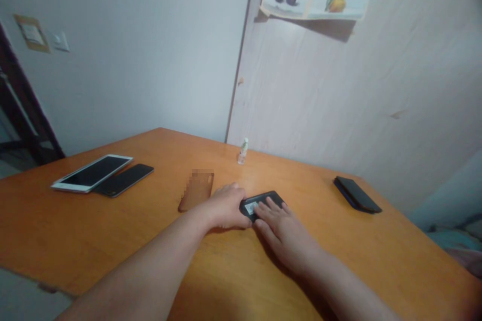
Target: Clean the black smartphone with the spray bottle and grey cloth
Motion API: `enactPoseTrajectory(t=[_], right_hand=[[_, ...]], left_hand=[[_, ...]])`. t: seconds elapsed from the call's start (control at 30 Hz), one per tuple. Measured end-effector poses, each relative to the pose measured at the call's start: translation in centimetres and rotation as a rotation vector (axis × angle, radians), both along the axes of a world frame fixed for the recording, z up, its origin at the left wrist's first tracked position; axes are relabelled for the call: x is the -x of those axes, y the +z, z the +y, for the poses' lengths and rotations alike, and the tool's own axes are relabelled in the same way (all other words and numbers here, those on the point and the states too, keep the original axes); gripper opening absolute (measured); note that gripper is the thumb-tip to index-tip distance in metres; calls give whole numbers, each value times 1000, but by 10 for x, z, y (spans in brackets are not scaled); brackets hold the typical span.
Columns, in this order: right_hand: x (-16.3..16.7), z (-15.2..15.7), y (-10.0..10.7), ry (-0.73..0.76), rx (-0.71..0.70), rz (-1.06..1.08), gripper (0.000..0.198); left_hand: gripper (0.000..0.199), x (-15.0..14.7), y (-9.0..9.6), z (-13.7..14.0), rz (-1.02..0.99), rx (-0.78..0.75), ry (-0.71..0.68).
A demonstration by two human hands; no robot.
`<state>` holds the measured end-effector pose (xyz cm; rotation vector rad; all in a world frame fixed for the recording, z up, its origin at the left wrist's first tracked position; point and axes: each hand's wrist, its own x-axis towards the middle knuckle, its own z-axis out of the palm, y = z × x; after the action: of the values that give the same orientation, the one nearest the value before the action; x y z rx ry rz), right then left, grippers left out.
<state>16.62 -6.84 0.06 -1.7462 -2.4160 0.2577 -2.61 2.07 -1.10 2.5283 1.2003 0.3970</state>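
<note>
Near the middle of the wooden table (pixel 150 241) lies a flat black phone-like device (pixel 274 195) with a white label on its upper side. My left hand (pixel 228 206) is closed around its left end, thumb at the near edge. Across its top rest the stretched-out fingers of my right hand (pixel 280 228), beside the label and partly over it. My hands cover much of the device, so its exact kind is unclear. Just left of my left hand is a translucent brown phone case (pixel 198 193), lying flat.
A small clear bottle (pixel 243 153) stands upright near the back edge. At the left, a white-framed tablet (pixel 94 173) lies beside a dark phone (pixel 126 179), close against it. A dark wallet-like item (pixel 357 194) is at the right. Walls border the table's far side.
</note>
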Motion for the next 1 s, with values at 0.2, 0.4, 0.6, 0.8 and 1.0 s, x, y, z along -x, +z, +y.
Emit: enactPoseTrajectory(t=[0.2, 0.4, 0.6, 0.8, 1.0], right_hand=[[-3, 6, -2, -50, -13, 15, 47], [-1, 10, -4, 2, -28, 38, 46], [-1, 16, -4, -79, -30, 15, 47], [8, 16, -5, 104, 14, 84, 48], [0, 23, -9, -116, -27, 59, 51]], left_hand=[[40, 0, -2, 1, -11, -5, -13], [42, -1, 3, -2, 14, 3, -14], [44, -2, 2, -3, -10, -9, -26], [40, -4, -4, -1, -34, -1, -33], [65, -5, 0, -4, -53, 57, 28]])
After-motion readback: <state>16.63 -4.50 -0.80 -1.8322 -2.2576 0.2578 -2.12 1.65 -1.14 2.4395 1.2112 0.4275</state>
